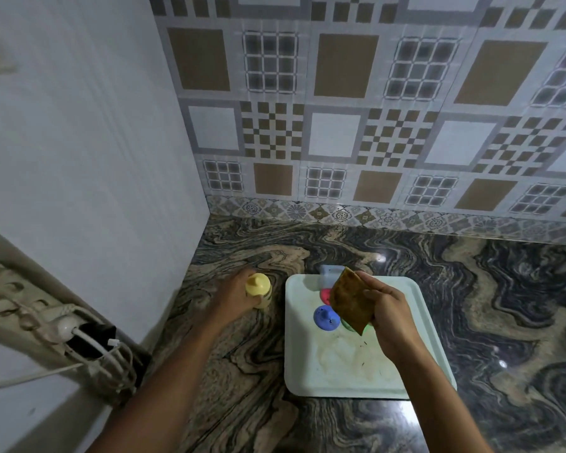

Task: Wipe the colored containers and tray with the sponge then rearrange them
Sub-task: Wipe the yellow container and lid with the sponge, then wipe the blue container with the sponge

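Risk: the sponge hangs directly over the blue container, red container and green container standing on the tray. A careless downward stroke can topple them. The right hand grip pinches the sponge's right edge above the tray's far half. The left hand grip wraps the yellow container, just left of the tray on the counter.

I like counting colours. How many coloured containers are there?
4. The yellow container on the counter, in the left hand; blue container, red container and green container on the tray, the last two partly behind the sponge. More may be hidden.
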